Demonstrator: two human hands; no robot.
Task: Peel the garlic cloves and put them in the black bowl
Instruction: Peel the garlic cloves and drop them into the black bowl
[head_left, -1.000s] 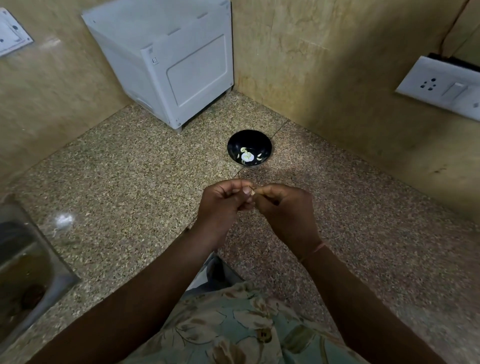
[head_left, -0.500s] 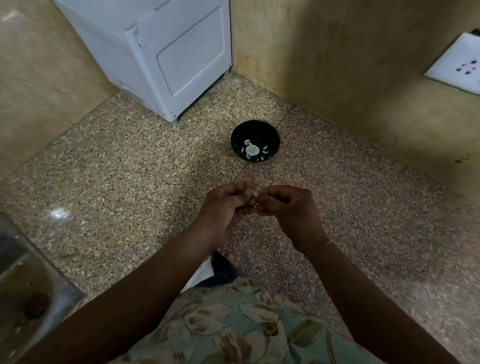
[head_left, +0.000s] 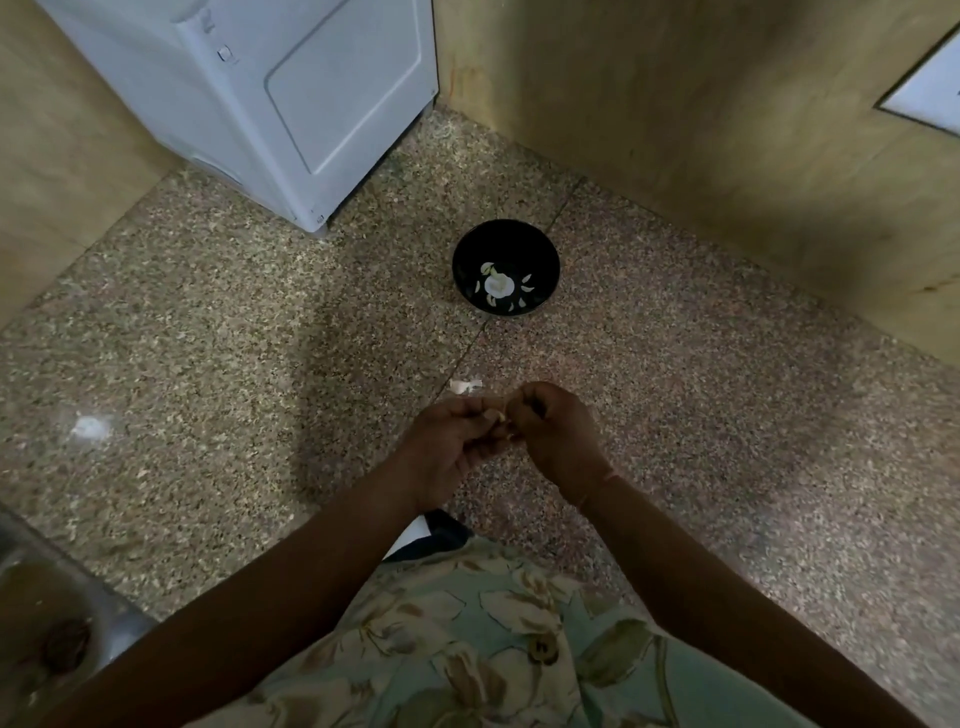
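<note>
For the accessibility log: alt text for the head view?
The left hand and right hand pinch a small garlic clove together above a speckled counter. Beyond them a black bowl holds pale garlic pieces; a scrap of peel lies between.

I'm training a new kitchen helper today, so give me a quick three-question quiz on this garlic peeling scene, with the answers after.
1. True or false: the black bowl already holds pale garlic pieces.
2. Where is the clove being worked on? A in the bowl; B pinched between the left hand and right hand; C on a plate.
3. Fill in: the pale scrap on the counter lies just beyond the ____.
Key: 1 true; 2 B; 3 hands.
</note>
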